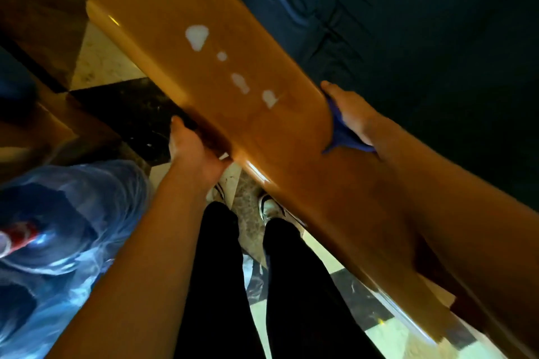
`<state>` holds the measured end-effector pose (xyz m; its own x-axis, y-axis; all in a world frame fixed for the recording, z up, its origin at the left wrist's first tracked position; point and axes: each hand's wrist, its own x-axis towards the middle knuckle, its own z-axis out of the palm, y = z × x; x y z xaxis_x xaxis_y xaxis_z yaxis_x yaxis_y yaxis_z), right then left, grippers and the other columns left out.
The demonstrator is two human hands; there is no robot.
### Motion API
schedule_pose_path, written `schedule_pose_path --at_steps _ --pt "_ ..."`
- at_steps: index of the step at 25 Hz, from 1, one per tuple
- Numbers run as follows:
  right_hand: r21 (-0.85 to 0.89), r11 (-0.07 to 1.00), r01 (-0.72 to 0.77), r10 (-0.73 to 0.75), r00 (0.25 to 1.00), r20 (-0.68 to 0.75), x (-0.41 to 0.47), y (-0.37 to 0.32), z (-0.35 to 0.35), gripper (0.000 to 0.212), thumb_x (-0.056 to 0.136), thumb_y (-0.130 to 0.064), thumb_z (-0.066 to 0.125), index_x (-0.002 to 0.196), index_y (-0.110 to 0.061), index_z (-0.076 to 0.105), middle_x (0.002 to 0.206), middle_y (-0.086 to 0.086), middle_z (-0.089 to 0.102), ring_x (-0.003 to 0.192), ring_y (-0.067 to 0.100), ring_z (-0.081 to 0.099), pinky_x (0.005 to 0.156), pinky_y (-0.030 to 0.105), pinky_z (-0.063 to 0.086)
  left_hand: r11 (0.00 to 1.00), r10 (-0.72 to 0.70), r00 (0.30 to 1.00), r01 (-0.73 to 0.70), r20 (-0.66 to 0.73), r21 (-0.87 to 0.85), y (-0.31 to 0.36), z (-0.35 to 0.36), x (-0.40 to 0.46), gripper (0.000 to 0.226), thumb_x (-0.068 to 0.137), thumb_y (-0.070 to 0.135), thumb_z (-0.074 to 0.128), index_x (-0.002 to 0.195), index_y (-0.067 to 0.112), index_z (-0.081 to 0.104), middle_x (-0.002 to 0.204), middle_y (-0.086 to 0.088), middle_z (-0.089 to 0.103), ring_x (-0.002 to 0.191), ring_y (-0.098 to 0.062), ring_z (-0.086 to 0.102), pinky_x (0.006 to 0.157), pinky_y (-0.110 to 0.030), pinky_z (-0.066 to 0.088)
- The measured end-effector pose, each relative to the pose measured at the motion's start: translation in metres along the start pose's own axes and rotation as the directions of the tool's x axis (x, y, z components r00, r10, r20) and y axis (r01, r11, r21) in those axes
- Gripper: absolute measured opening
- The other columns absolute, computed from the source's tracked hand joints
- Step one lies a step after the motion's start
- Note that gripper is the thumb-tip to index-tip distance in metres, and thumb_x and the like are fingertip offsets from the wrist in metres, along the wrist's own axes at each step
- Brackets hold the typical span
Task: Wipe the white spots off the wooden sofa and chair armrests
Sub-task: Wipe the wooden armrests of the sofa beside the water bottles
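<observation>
A glossy wooden armrest (180,23) runs diagonally from upper left to lower right. Several white spots (197,35) lie in a row along its top, the nearest one (269,98) close to my hands. My right hand (351,114) presses a blue cloth (341,131) against the armrest's right edge, just below the spots. My left hand (189,146) grips the armrest's left edge from underneath, fingers curled around the wood.
A dark blue sofa cushion (423,38) fills the upper right. A blue water jug (67,213) stands at the lower left. More wooden furniture (38,9) sits at the upper left. My legs and shoes (268,207) stand on a tiled floor below the armrest.
</observation>
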<state>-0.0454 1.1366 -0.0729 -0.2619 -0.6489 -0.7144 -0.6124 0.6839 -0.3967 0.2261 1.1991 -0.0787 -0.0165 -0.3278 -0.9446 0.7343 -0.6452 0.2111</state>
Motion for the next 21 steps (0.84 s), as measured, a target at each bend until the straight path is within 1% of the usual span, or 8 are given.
schedule_pose_path --at_steps 2,3,6,10,14,17,19,21 --pt "0.052 0.996 -0.069 0.068 0.997 0.025 -0.009 0.015 -0.004 0.059 0.102 -0.061 0.039 0.096 -0.014 0.074 0.110 0.016 0.073 0.106 0.035 0.066 0.093 0.042 0.046 0.999 -0.031 0.997 0.029 0.071 0.024 0.001 -0.005 -0.009 0.076 0.101 0.067 0.018 0.147 0.014 0.049 0.137 -0.016 0.062 0.122 -0.035 0.059 0.099 -0.056 0.048" --pt "-0.071 0.994 -0.078 0.073 0.994 -0.078 -0.021 0.025 0.000 0.061 0.102 -0.064 0.032 0.090 -0.018 0.071 0.107 0.016 0.071 0.103 0.037 0.065 0.089 0.042 0.044 0.999 -0.044 0.996 0.043 0.083 0.019 0.002 -0.008 -0.010 0.076 0.101 0.067 0.019 0.144 0.012 0.050 0.133 -0.017 0.063 0.121 -0.036 0.059 0.103 -0.057 0.046" --pt "-0.430 0.894 0.123 -0.300 0.878 -0.372 -0.082 0.076 0.040 0.054 0.102 -0.056 0.035 0.138 -0.024 0.058 0.144 0.014 0.060 0.134 0.039 0.051 0.110 0.053 0.037 0.998 -0.067 0.996 0.066 0.054 0.012 0.001 -0.013 -0.010 0.073 0.102 0.066 0.021 0.131 0.008 0.054 0.126 -0.019 0.065 0.118 -0.037 0.061 0.109 -0.057 0.044" --pt "-0.759 0.534 0.371 -0.673 0.731 -0.116 -0.163 0.100 0.126 0.072 0.096 -0.050 0.055 0.160 -0.032 0.027 0.170 0.004 0.022 0.155 0.043 0.018 0.122 0.060 0.018 0.995 -0.093 0.995 0.091 0.023 0.048 0.001 -0.013 0.000 0.072 0.101 0.067 0.022 0.132 0.010 0.053 0.127 -0.020 0.066 0.117 -0.037 0.063 0.099 -0.053 0.051" --pt "-0.806 0.187 0.561 -0.859 0.492 0.143 -0.128 0.030 0.143 0.048 0.108 -0.026 0.040 0.156 -0.032 0.042 0.167 -0.001 0.031 0.154 0.041 0.028 0.124 0.054 0.024 0.997 -0.062 0.997 0.060 0.036 0.056 0.001 -0.009 0.011 0.074 0.103 0.064 0.020 0.140 0.013 0.057 0.133 -0.017 0.067 0.120 -0.037 0.064 0.098 -0.047 0.052" --pt "-0.752 0.109 0.650 -0.882 0.413 0.229 -0.083 -0.053 0.154 0.058 0.100 -0.023 0.049 0.157 -0.032 0.041 0.169 -0.001 0.028 0.157 0.039 0.020 0.128 0.051 0.016 0.998 0.053 0.997 -0.053 0.055 -0.015 0.017 -0.007 0.017 0.062 0.103 0.060 0.024 0.145 0.026 0.055 0.138 -0.004 0.067 0.129 -0.029 0.061 0.103 -0.039 0.051" --pt "-0.738 0.098 0.668 -0.873 0.413 0.258 -0.064 -0.101 0.169 0.061 0.103 -0.030 0.045 0.162 -0.033 0.028 0.173 -0.001 0.015 0.159 0.039 0.008 0.129 0.051 0.007 0.982 0.150 0.988 -0.145 0.036 -0.118 0.031 -0.002 0.018 0.053 0.105 0.055 0.025 0.139 0.029 0.057 0.126 0.002 0.074 0.116 -0.021 0.071 0.088 -0.034 0.058" --pt "-0.752 0.136 0.644 -0.872 0.438 0.218 -0.058 -0.130 0.178 0.061 0.105 -0.032 0.037 0.163 -0.030 0.021 0.174 0.001 0.009 0.159 0.038 0.004 0.129 0.050 0.005 0.921 0.276 0.961 -0.255 0.030 -0.293 0.044 0.003 0.017 0.050 0.106 0.048 0.022 0.143 0.028 0.051 0.127 0.010 0.071 0.106 -0.011 0.073 0.093 -0.034 0.058"
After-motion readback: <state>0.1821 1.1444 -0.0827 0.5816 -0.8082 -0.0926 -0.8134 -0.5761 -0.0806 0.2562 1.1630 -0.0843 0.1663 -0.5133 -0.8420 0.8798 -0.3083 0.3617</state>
